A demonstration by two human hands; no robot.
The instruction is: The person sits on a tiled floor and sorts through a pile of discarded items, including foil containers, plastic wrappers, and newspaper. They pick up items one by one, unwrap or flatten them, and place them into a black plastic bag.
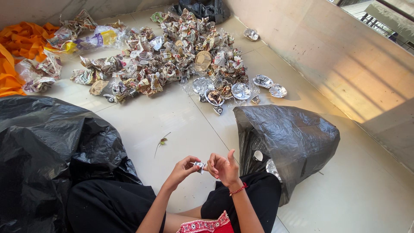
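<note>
Foil scrap (199, 165) between hands, foil cups (258, 155) bagged.

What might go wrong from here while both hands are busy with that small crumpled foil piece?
1. The foil piece is pinched only by fingertips of the left hand and right hand; it may slip onto the floor.
2. Crushed foil edges look sharp and might nick bare fingers.
3. The open black bag leans beside the right knee; a nudge may spill the foil cups inside.
</note>
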